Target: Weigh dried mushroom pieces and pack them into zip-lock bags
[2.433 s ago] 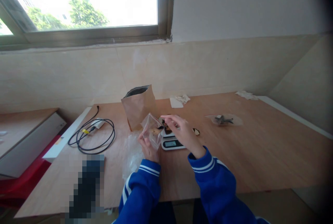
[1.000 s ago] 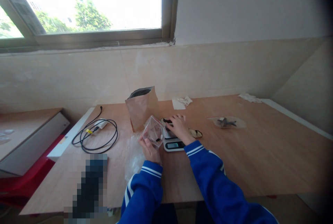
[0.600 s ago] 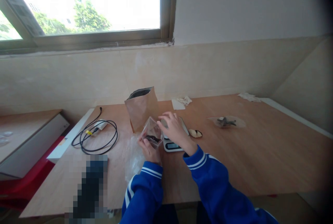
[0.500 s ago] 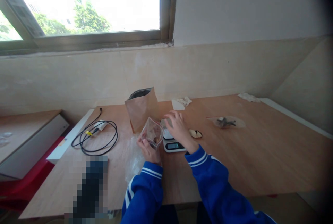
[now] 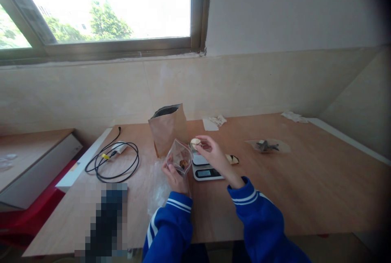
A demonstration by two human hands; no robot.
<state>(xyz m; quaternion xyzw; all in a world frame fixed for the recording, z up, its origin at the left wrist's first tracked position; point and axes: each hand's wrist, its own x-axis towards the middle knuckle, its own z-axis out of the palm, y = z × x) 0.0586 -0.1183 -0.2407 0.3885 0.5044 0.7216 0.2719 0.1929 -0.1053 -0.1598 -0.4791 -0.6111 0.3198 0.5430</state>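
Note:
My left hand (image 5: 176, 178) is closed on the side of a clear plastic bag (image 5: 176, 153), whose mouth gapes upward. A small brown piece (image 5: 183, 164) lies inside the bag. Pinched in my right hand (image 5: 210, 149) is a pale, flat, roundish slice (image 5: 194, 144), just above the white digital scale (image 5: 200, 173). The scale's small display is lit, but its figures are too small to read. Another pale slice with a dark edge (image 5: 233, 159) lies on the table right of the scale, partly behind my right wrist.
A brown paper pouch (image 5: 168, 130) stands open behind the bag. More clear plastic (image 5: 158, 189) lies under my left hand. At left are a coiled black cable (image 5: 138, 159) and a pixelated dark object (image 5: 108, 214). A bag with grey pieces (image 5: 267, 146) and crumpled tissue (image 5: 218, 120) lie farther back.
My right hand has lifted a little off the scale, and the pale slice now shows between its fingers. The left hand still holds the bag in nearly the same spot.

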